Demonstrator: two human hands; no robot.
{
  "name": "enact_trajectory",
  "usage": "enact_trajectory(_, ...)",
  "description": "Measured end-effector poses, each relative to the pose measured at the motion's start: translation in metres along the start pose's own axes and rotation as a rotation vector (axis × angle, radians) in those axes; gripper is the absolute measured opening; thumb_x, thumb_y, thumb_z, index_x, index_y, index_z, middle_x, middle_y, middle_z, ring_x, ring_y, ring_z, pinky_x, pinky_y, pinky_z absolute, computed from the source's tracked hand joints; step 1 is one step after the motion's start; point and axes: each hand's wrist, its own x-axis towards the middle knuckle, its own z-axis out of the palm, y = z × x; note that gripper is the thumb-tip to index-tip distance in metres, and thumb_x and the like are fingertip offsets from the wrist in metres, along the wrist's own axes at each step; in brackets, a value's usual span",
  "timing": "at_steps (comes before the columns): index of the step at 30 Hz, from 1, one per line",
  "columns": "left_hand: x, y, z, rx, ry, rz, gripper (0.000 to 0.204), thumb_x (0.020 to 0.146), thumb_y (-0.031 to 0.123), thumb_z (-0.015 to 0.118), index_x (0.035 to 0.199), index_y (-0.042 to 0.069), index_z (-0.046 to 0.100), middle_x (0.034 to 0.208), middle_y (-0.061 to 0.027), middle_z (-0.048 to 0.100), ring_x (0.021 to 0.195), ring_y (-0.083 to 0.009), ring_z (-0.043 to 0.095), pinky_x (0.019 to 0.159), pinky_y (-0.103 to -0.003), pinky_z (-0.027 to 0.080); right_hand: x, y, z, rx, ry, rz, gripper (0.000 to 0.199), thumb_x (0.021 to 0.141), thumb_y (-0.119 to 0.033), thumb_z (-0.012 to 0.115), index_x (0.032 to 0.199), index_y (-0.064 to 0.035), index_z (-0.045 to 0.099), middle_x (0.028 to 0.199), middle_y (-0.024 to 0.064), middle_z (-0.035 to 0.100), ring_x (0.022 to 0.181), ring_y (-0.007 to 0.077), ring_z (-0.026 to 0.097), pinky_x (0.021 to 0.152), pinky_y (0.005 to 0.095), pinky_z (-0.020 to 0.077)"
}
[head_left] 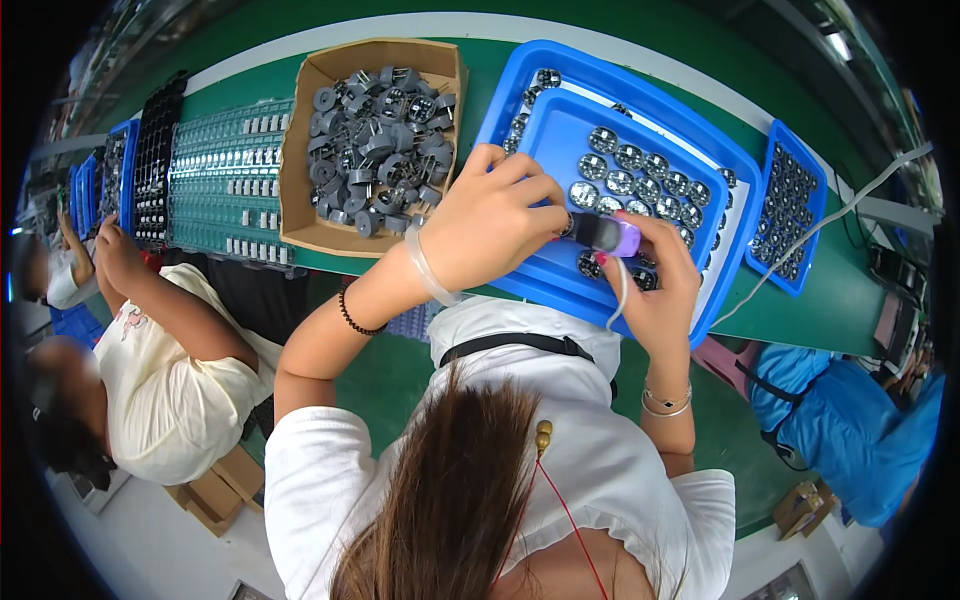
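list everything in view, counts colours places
Table: one, green, beneath
Cardboard box: one, brown, left
Round parts: many, grey, in box
Nested trays: two, blue, centre
Discs: many, silver-black, in nested trays
Side trays: several, blue, far left and right
Clear trays: count unclear, greenish, left
Small pieces: many, white, on clear trays
Black trays: count unclear, black, left
Cable: count unclear, pale, right
Device: one, purple and dark, centre
Co-workers: several, cream or blue clothing, both sides
Cartons: several, brown, floor
Left hand: one, bare, at device's dark end
Right hand: one, bare, holding purple end

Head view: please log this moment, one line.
right hand: holds purple-black blocky device; left hand: at its black end; beneath: blue plastic tray
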Motion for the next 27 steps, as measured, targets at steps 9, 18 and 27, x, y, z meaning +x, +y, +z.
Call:
enact_trajectory(9, 0.002, 0.004, 0.006, 0.059, -0.006, 0.03, 0.012, 0.07, 0.012, 0.062, 0.081, 0.015, 0.066, 0.089, 0.0028, 0.06, 0.091, -0.0167, 0.052, 0.085, -0.037, 0.035, -0.018, 0.011, -0.021, 0.17, 0.209, 0.015, 0.039, 0.077, -0.001, 0.071, 0.111, 0.0037, 0.055, 0.103, 0.0078, 0.058, 0.091, 0.0149, 0.058, 0.08, 0.0246, 0.0458)
enact_trajectory(18, 0.009, 0.019, -0.008, -0.035, 0.014, 0.012, 0.022, 0.069, 0.018, 0.073, 0.088, 0.014, 0.063, 0.099, 0.0018, 0.062, 0.096, -0.0166, 0.055, 0.084, -0.036, 0.034, -0.01, -0.001, -0.017, -0.015, 0.093, -0.089, 0.038, 0.07, -0.001, 0.075, 0.105, 0.0024, 0.061, 0.102, 0.0121, 0.059, 0.091, 0.019, 0.059, 0.08, 0.0278, 0.0486)
enact_trajectory(27, 0.011, 0.019, -0.017, -0.033, 0.012, 0.022, 0.032, 0.069, 0.022, 0.074, 0.096, 0.014, 0.059, 0.101, 0.0013, 0.06, 0.097, -0.0169, 0.054, 0.088, -0.038, 0.034, -0.012, 0.002, -0.016, -0.004, 0.076, -0.096, 0.039, 0.071, -0.002, 0.074, 0.107, 0.0036, 0.06, 0.102, 0.0131, 0.058, 0.094, 0.0198, 0.059, 0.083, 0.0292, 0.0481)
